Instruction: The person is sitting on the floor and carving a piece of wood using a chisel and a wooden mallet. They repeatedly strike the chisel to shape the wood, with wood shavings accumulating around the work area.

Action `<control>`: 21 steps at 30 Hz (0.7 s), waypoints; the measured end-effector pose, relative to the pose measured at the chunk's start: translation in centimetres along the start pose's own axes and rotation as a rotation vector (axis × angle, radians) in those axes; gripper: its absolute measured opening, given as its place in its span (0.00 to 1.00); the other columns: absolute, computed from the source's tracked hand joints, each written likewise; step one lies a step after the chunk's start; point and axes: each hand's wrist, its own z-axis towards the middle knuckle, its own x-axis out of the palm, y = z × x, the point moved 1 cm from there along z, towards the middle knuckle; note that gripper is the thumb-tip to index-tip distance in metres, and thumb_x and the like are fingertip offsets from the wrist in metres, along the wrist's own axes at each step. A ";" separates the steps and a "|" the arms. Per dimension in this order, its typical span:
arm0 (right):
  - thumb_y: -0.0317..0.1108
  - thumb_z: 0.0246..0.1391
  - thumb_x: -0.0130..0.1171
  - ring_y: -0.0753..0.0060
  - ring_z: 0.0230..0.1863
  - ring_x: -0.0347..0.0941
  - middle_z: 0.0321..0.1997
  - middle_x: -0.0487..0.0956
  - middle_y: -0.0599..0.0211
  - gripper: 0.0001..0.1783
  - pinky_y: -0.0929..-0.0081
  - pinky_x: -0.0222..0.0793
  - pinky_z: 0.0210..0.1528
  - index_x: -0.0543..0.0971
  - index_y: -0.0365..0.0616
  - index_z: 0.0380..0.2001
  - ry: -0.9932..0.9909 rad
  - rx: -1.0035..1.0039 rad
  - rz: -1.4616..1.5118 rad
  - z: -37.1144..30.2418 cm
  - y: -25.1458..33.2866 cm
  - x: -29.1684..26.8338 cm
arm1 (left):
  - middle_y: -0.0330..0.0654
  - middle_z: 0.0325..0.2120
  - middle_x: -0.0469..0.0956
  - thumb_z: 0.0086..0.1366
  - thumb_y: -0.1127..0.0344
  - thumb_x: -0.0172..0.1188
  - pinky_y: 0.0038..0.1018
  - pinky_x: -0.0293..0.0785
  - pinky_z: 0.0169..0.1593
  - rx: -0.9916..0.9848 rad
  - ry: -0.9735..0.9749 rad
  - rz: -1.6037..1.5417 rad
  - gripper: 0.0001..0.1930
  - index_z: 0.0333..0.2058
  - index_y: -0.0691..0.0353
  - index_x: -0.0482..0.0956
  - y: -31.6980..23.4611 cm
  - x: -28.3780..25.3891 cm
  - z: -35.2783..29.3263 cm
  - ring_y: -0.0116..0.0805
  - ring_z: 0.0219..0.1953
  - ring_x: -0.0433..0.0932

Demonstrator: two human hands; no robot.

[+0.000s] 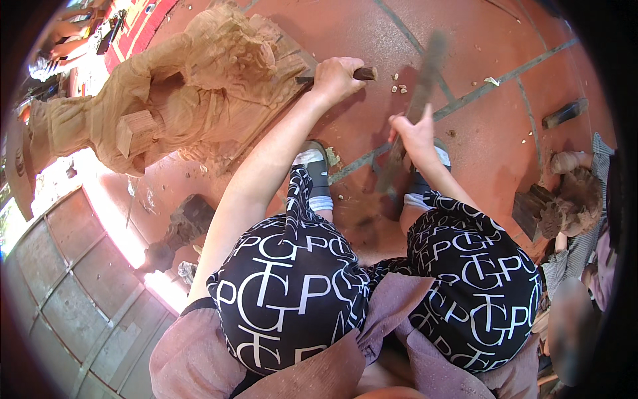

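Note:
A large carved wooden sculpture (193,93) with figure-like, folded shapes lies on its side at the upper left. My left hand (337,81) is closed around a chisel (367,74); its wooden handle end sticks out to the right. The chisel's dark shank points left and meets the sculpture's right edge, though the exact tip contact is hard to make out. To the right, my right hand (415,136) grips a long wooden stick (428,70), smeared by motion. The stick slants up and away, apart from the chisel handle.
Wood chips (397,85) lie on the red tiled floor (345,33). A dark cylindrical piece (565,113) rests at the right. Near a person's hand (570,161) is a carved wooden piece (577,203). A dark wooden object (189,218) lies left of my knees.

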 end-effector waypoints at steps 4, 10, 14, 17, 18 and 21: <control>0.28 0.42 0.60 0.75 0.16 0.70 0.20 0.74 0.65 0.33 0.76 0.67 0.18 0.61 0.30 0.52 0.231 0.072 -0.378 0.0 -0.3 -0.6 | 0.42 0.26 0.81 0.50 0.56 0.65 0.41 0.75 0.37 -0.117 -0.005 -0.090 0.09 0.29 0.50 0.82 0.5 -0.7 0.6 0.45 0.34 0.81; 0.28 0.41 0.62 0.76 0.16 0.68 0.19 0.73 0.66 0.34 0.76 0.66 0.18 0.62 0.32 0.52 0.137 0.120 -0.149 -0.3 0.3 -2.1 | 0.43 0.27 0.81 0.51 0.56 0.65 0.40 0.75 0.35 -0.036 -0.170 -0.096 0.09 0.30 0.50 0.81 -3.6 -1.5 -1.5 0.46 0.32 0.81; 0.27 0.40 0.63 0.77 0.16 0.68 0.20 0.73 0.66 0.33 0.76 0.66 0.18 0.63 0.33 0.52 0.137 0.183 -0.135 0.4 0.1 -3.0 | 0.43 0.27 0.81 0.51 0.56 0.64 0.42 0.74 0.36 -0.032 -0.072 0.021 0.09 0.29 0.51 0.80 -3.4 0.2 -0.4 0.48 0.33 0.80; 0.26 0.40 0.63 0.77 0.16 0.69 0.21 0.73 0.67 0.31 0.77 0.66 0.18 0.64 0.33 0.50 0.103 0.188 -0.164 0.0 0.3 -3.7 | 0.45 0.25 0.80 0.50 0.58 0.64 0.42 0.73 0.35 -0.079 -0.107 0.009 0.10 0.29 0.53 0.79 -2.4 0.2 0.9 0.49 0.33 0.80; 0.26 0.40 0.63 0.77 0.17 0.69 0.21 0.73 0.67 0.30 0.77 0.66 0.18 0.65 0.33 0.49 0.093 0.179 -0.168 -0.1 0.4 -3.9 | 0.45 0.25 0.80 0.50 0.58 0.64 0.42 0.73 0.35 -0.091 -0.107 0.021 0.10 0.29 0.53 0.80 -1.9 0.2 1.3 0.49 0.33 0.80; 0.25 0.41 0.62 0.77 0.17 0.69 0.22 0.74 0.67 0.24 0.77 0.65 0.18 0.66 0.35 0.44 0.075 0.106 -0.138 -0.2 1.4 -4.0 | 0.45 0.24 0.81 0.51 0.57 0.64 0.42 0.74 0.35 -0.139 -0.101 0.027 0.09 0.29 0.52 0.81 -0.7 0.3 2.1 0.49 0.32 0.80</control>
